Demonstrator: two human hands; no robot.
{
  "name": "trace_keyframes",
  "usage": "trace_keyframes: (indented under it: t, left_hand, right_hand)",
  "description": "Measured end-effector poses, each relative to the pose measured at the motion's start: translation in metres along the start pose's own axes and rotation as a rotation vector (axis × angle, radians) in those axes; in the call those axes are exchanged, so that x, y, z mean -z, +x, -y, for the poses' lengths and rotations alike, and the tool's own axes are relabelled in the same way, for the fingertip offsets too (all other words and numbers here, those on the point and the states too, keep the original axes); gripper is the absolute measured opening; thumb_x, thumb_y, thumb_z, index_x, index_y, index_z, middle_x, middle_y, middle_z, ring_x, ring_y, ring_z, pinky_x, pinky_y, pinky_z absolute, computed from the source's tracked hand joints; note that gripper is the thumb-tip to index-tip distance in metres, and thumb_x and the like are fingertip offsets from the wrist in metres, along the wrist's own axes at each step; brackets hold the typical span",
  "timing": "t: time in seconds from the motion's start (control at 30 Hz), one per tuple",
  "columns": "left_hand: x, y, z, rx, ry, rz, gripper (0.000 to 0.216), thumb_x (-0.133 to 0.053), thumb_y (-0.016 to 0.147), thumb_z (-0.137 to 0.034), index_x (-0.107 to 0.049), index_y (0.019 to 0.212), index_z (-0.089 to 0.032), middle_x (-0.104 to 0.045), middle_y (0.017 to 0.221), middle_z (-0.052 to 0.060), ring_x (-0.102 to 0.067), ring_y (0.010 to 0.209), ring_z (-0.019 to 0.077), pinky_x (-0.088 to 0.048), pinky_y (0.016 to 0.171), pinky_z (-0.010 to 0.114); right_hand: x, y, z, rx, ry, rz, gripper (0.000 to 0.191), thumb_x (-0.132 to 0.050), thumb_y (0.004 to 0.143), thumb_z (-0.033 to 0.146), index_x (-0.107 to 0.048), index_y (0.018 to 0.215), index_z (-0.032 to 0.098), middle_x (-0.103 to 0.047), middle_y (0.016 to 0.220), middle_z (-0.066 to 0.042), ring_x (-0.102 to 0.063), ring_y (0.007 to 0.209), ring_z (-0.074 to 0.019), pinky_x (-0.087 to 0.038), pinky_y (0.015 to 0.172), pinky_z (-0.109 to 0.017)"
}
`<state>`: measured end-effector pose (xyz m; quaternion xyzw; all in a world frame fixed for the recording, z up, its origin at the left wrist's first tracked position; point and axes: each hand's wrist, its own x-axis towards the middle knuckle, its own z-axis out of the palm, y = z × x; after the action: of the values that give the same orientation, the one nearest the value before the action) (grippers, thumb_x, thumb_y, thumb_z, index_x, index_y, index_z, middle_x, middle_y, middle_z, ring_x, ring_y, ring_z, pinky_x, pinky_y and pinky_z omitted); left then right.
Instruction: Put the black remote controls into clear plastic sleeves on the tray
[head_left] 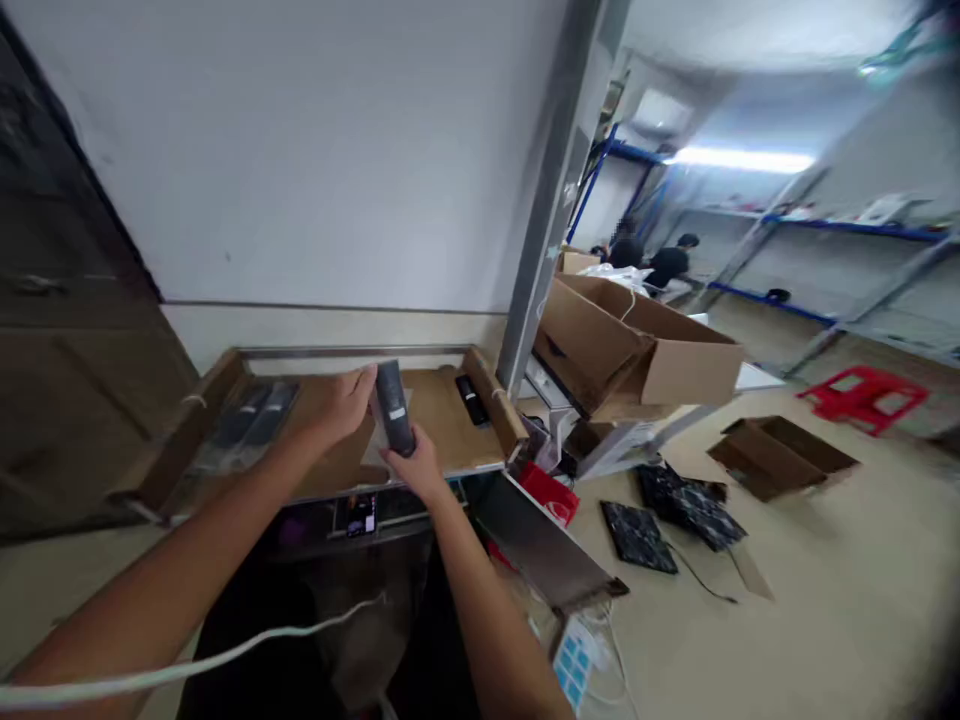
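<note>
I am holding a dark bar (393,405) over the middle of the tray (504,408), its top end leaning toward eleven o'clock, a small pale label showing on its face and clear plastic (378,432) hanging along its left side. My right hand (418,468), at five o'clock, is clamping the bar's lower end with the thumb across it. My left hand (346,402), at nine, is touching near the upper left edge; I cannot tell whether those fingers are closing on the bar or the plastic. Around it, a black remote (471,400) is lying in the tray at three o'clock, and bagged pieces (259,412) are lying there at nine. A phone (361,514) is glowing below at seven. Farther out, a large carton (694,372) is standing open between two and three, a red bag (546,494) is sitting at four, black packets (637,535) are lying on the floor beyond it, and a red stool (866,397) is standing far off at three. Two people (667,266) are sitting in the distance at two.
</note>
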<state>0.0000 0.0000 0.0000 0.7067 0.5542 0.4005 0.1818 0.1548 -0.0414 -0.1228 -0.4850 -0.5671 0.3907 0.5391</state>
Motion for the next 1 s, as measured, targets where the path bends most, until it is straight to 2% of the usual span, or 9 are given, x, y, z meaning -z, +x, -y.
trace_keyframes:
  t: [0.13, 0.23, 0.3, 0.4, 0.53, 0.63, 0.73, 0.87, 1.0]
  left_hand:
    - [-0.014, 0.028, -0.002, -0.185, -0.116, 0.030, 0.068, -0.025, 0.101, -0.062, -0.072, 0.096, -0.013, -0.074, 0.090, 0.012, -0.069, 0.092, 0.0262, -0.054, 0.092, 0.037]
    - [-0.028, 0.043, -0.006, -0.281, -0.167, 0.086, 0.067, -0.027, 0.103, -0.057, -0.065, 0.132, -0.010, -0.075, 0.108, 0.013, -0.069, 0.102, 0.0252, -0.051, 0.100, 0.039]
    - [-0.036, 0.049, -0.010, -0.294, -0.193, 0.112, 0.064, -0.029, 0.104, -0.056, -0.065, 0.135, -0.012, -0.076, 0.100, 0.010, -0.071, 0.096, 0.0241, -0.054, 0.095, 0.037]
    - [-0.040, 0.057, -0.017, -0.324, -0.300, 0.049, 0.064, -0.037, 0.101, -0.063, -0.070, 0.122, -0.013, -0.076, 0.101, 0.011, -0.070, 0.098, 0.0236, -0.055, 0.090, 0.035]
    - [-0.014, 0.086, -0.012, -0.099, -0.660, -0.090, 0.073, -0.032, 0.100, -0.071, -0.062, 0.124, -0.009, -0.075, 0.098, 0.015, -0.068, 0.065, 0.0174, -0.052, 0.058, 0.029]
    - [0.013, 0.108, 0.017, 0.149, -0.796, -0.345, 0.061, -0.019, 0.106, -0.057, -0.061, 0.121, -0.016, -0.072, 0.097, 0.012, -0.067, 0.066, 0.0168, -0.050, 0.054, 0.029]
    - [0.023, 0.097, 0.067, 0.432, -0.595, -0.495, 0.046, -0.023, 0.105, -0.043, -0.060, 0.112, -0.016, -0.064, 0.083, 0.005, -0.061, 0.066, 0.0163, -0.048, 0.056, 0.029]
    - [0.010, 0.037, 0.143, 0.581, -0.324, -0.433, 0.031, -0.042, 0.093, -0.034, -0.057, 0.072, -0.017, -0.046, 0.057, 0.001, -0.049, 0.060, 0.0198, -0.043, 0.058, 0.032]
    - [-0.007, 0.000, 0.188, 0.422, -0.098, -0.293, 0.028, -0.045, 0.089, -0.032, -0.054, 0.066, -0.020, -0.052, 0.061, 0.003, -0.050, 0.066, 0.0213, -0.039, 0.063, 0.031]
  right_hand:
    - [-0.002, 0.019, -0.019, 0.008, -0.008, -0.077, 0.038, -0.074, 0.064, 0.034, -0.061, 0.094, 0.016, -0.060, 0.079, 0.002, -0.049, 0.070, -0.0120, -0.045, 0.065, -0.023]
    - [0.000, 0.032, -0.032, 0.009, -0.110, -0.139, 0.034, -0.071, 0.068, 0.036, -0.062, 0.094, 0.016, -0.063, 0.079, 0.000, -0.052, 0.072, -0.0144, -0.046, 0.067, -0.025]
    - [0.003, 0.037, -0.039, 0.007, -0.200, -0.165, 0.033, -0.070, 0.071, 0.036, -0.064, 0.096, 0.016, -0.065, 0.081, -0.001, -0.055, 0.073, -0.0163, -0.047, 0.069, -0.027]
    - [0.011, 0.042, -0.042, 0.002, -0.314, -0.198, 0.032, -0.068, 0.074, 0.034, -0.066, 0.100, 0.017, -0.069, 0.083, -0.002, -0.059, 0.074, -0.0179, -0.048, 0.071, -0.028]
    - [0.018, 0.046, -0.043, 0.007, -0.458, -0.204, 0.028, -0.066, 0.078, 0.030, -0.066, 0.103, 0.018, -0.070, 0.085, -0.003, -0.063, 0.077, -0.0191, -0.047, 0.071, -0.027]
    - [0.020, 0.051, -0.044, -0.033, -0.591, -0.186, 0.025, -0.065, 0.084, 0.033, -0.066, 0.103, 0.018, -0.071, 0.086, -0.006, -0.066, 0.080, -0.0215, -0.048, 0.073, -0.029]
    - [0.023, 0.060, -0.047, -0.087, -0.718, -0.271, 0.034, -0.061, 0.092, 0.036, -0.063, 0.117, 0.014, -0.072, 0.101, -0.014, -0.067, 0.093, -0.0255, -0.049, 0.083, -0.033]
    - [0.034, 0.077, -0.052, -0.079, -0.914, -0.331, 0.056, -0.056, 0.097, 0.030, -0.046, 0.148, 0.009, -0.062, 0.127, -0.022, -0.060, 0.116, -0.0309, -0.047, 0.097, -0.038]
    - [0.048, 0.091, -0.057, -0.054, -1.092, -0.297, 0.060, -0.053, 0.099, 0.027, -0.038, 0.157, 0.017, -0.057, 0.130, -0.022, -0.056, 0.117, -0.0304, -0.046, 0.096, -0.039]
